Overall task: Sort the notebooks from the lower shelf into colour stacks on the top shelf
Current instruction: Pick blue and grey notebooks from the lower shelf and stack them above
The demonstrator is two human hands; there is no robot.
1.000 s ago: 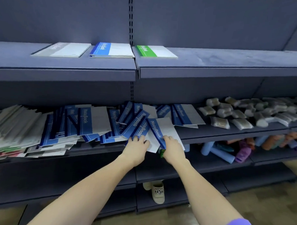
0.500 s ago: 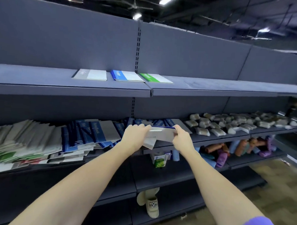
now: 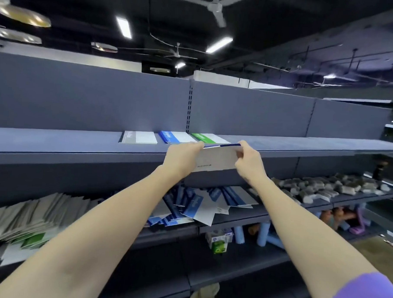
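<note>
Both hands up at the top shelf [image 3: 78, 141] now: the left hand [image 3: 181, 159] and right hand [image 3: 249, 161] each pinch a short end of a blue-spined notebook [image 3: 215, 158], held level at the shelf's front edge, just before the blue stack [image 3: 175, 137] and green stack [image 3: 208, 138], grey stack [image 3: 139, 137] further left. Thin, light and bendy by the look, so gripping both ends suits it; many remain on the lower shelf [image 3: 244, 215]
</note>
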